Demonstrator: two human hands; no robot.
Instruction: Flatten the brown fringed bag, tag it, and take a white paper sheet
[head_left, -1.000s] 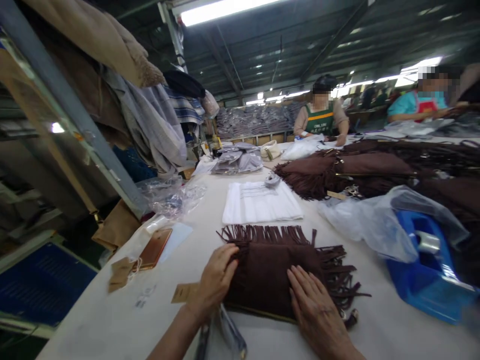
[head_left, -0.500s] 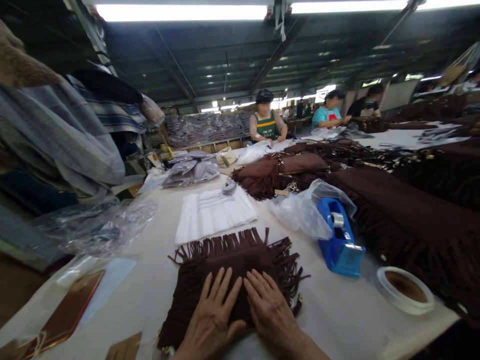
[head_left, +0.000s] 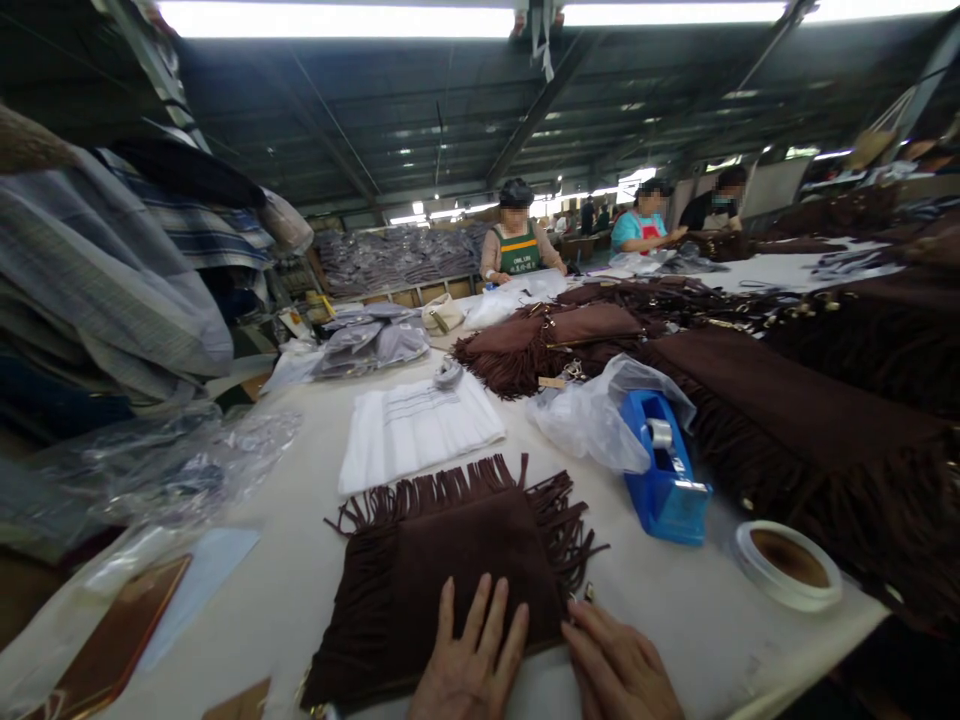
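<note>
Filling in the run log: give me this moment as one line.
left hand: flat on brown fringed bag | right hand: at bag's near right corner | nearby: blue tape dispenser, tape roll

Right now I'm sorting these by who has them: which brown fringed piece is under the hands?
The single brown fringed piece nearest the camera, lying flat; the left hand rests on it, unlike the heaped fringed pieces farther right.

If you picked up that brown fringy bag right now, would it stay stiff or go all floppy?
Probably floppy: the brown fringed bag lies flat on the table under the left hand like soft cloth. Its fringe splays in loose strands, so it would likely dangle. It looks light, and seems unlikely to roll or tip.
</note>
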